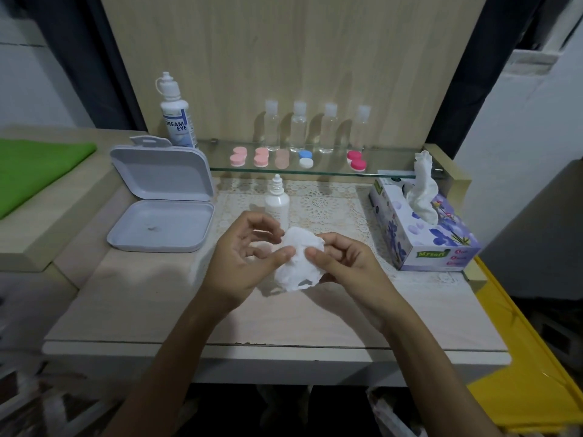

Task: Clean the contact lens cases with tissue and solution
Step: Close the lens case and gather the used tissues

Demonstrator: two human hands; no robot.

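We see an open white box [161, 212] lying on the bench [151, 298], its lid propped upright. Left of the box lies a green cloth [34, 175]. Beyond the box, on the glass shelf [331, 171], four clear empty-looking bottles [315, 127] stand in a row.

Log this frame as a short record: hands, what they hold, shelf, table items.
left hand: pinching tissue
right hand: gripping tissue
case in tissue: cannot tell
shelf: five lens cases, four clear bottles, solution bottle
table: dropper bottle, open white box, tissue box
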